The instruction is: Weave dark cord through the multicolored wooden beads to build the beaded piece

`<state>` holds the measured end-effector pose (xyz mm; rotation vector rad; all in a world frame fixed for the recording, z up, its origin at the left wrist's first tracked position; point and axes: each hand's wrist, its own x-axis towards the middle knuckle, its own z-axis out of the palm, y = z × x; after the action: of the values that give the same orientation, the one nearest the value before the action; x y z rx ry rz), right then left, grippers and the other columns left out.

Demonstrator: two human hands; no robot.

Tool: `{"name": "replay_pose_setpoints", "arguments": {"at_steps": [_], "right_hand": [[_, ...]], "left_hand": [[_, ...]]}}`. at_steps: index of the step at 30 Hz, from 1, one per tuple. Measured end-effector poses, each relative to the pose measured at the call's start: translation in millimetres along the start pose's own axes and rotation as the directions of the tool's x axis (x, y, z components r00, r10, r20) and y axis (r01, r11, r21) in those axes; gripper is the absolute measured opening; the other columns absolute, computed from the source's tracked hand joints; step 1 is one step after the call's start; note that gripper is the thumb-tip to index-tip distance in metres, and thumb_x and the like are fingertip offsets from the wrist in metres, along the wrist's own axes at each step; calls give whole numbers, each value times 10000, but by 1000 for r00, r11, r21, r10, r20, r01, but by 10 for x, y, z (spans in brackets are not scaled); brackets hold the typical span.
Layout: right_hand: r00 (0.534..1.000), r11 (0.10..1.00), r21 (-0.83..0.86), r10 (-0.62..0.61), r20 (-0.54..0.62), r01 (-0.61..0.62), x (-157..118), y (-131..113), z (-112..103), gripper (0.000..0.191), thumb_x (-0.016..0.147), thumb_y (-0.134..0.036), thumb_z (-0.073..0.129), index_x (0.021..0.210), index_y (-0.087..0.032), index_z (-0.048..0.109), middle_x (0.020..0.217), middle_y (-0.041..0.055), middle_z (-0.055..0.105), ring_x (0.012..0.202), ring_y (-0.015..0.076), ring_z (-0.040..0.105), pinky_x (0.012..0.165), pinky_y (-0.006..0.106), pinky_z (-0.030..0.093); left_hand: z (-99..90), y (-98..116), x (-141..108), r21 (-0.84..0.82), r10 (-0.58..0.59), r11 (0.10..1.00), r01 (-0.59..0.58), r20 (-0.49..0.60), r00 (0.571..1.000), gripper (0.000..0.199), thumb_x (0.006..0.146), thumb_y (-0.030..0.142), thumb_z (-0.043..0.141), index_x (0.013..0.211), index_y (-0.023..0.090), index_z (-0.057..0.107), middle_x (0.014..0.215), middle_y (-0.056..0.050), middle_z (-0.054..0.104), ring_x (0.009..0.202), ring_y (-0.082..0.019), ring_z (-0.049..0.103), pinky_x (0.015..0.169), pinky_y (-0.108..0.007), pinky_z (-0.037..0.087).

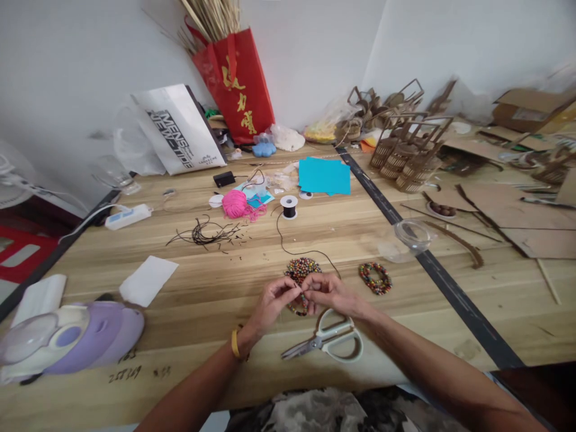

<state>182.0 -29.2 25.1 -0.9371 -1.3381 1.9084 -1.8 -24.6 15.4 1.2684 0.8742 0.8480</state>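
Note:
Close together at the front middle, my left hand (275, 299) and my right hand (329, 293) both pinch at a strand of small multicoloured beads (296, 307). The strand hangs just under my fingertips; its thin cord ends are too small to make out. Behind my fingers lies a heap of similar beads (305, 266). Black cord (310, 252) runs from a white spool (288, 207) down toward my right hand. To the right rests a coiled beaded bracelet (375, 278). Scissors (324, 343) with pale green handles lie below my hands.
Cut black cords (207, 233) and pink yarn (236, 204) lie left of the spool, blue paper sheets (324, 176) behind it. A purple-and-white device (90, 339) stands at left. Clear plastic rolls (411, 234), small woven baskets (405, 159) and cardboard (517, 207) occupy the right.

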Motion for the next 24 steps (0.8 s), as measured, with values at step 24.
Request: {"name": "replay_pose_setpoints", "arguments": {"at_steps": [24], "right_hand": [[1000,982,-187,-31,1,30,0,38,-52,326,780,-439,658,740,-136,547,556,-28,578,460,71,545,469,169,443]], "left_hand": [[12,-16,-35,350,137,929,-121,-22,990,283,866,374,515,694,153,555,649,-1,533,625,-124,479,602,-226,378]]}}
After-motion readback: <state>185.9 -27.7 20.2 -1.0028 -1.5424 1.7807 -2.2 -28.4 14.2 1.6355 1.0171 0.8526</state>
